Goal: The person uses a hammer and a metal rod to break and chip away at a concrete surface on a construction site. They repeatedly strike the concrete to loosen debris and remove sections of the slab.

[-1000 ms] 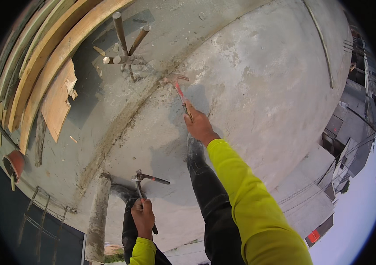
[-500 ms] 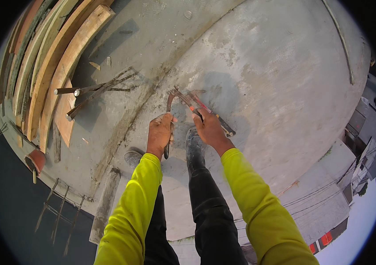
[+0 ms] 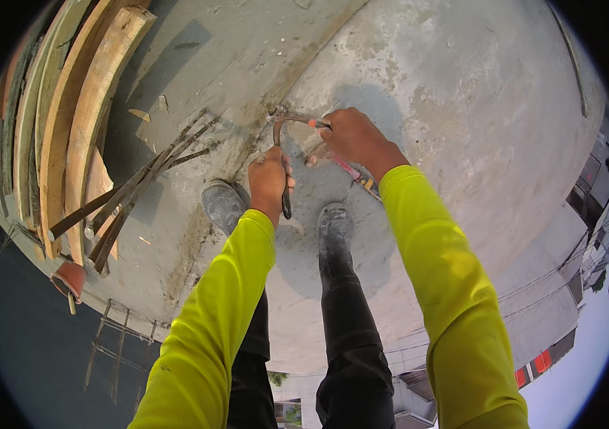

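Observation:
My left hand [image 3: 268, 180] is closed round a dark, narrow metal bar [image 3: 277, 133], held roughly upright in view. Its lower end [image 3: 287, 209] comes out below the fist. My right hand [image 3: 358, 137] grips a hammer with an orange band on its shaft [image 3: 303, 119]. The hammer's head end meets or overlaps the bar's upper end; whether they touch I cannot tell. Beneath my right hand, a second tool with a red and yellow handle [image 3: 347, 169] lies on the concrete, partly hidden by that hand and wrist.
Several dark metal rods [image 3: 148, 175] lie crossed on the concrete floor [image 3: 462, 157] at left, beside stacked timber planks [image 3: 79, 129]. An orange bucket [image 3: 70, 277] stands at the slab's edge, near protruding steel bars [image 3: 120, 343]. My boots [image 3: 336, 227] are just below my hands.
My right hand has moved up and to the right, and the hammer's shaft lies flatter. My left hand has shifted slightly up and right with the bar. The view has shifted too.

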Demonstrator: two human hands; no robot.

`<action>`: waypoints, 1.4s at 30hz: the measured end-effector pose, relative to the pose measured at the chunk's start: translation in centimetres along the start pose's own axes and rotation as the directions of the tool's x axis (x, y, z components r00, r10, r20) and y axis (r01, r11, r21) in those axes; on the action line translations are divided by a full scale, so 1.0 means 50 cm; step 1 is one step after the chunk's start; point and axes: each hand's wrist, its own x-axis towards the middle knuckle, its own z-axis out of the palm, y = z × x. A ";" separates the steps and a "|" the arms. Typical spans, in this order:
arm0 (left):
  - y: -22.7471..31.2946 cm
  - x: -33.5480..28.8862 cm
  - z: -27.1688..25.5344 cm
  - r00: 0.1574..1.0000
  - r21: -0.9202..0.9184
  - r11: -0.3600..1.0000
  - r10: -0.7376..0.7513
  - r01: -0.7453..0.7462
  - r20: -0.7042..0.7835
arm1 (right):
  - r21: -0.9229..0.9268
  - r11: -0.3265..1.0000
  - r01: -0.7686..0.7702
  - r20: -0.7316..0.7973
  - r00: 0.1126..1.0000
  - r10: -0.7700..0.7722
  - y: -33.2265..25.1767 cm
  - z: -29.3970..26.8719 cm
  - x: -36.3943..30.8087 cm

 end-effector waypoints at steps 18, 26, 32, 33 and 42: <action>0.022 0.070 -0.074 0.966 0.241 0.959 -0.195 0.151 0.171 | 0.915 -0.208 -0.346 0.370 0.925 0.087 -0.074 0.267 -0.107; 0.028 0.086 -0.141 0.970 0.461 0.875 0.038 -0.149 0.242 | 0.906 -0.173 -0.386 0.419 0.876 0.240 -0.188 0.240 -0.103; 0.017 0.074 -0.044 0.968 0.522 0.847 -0.036 -0.101 0.247 | 0.818 0.052 -0.573 0.576 0.815 -0.070 0.007 0.084 -0.056; 0.016 0.071 -0.027 0.975 0.443 0.896 -0.072 -0.029 0.210 | 0.800 0.110 -0.590 0.599 0.795 -0.095 0.027 0.070 -0.046; 0.042 0.054 -0.105 0.988 0.655 0.741 0.132 -0.149 0.076 | 0.914 -0.161 -0.372 0.399 0.895 0.199 -0.134 0.222 -0.096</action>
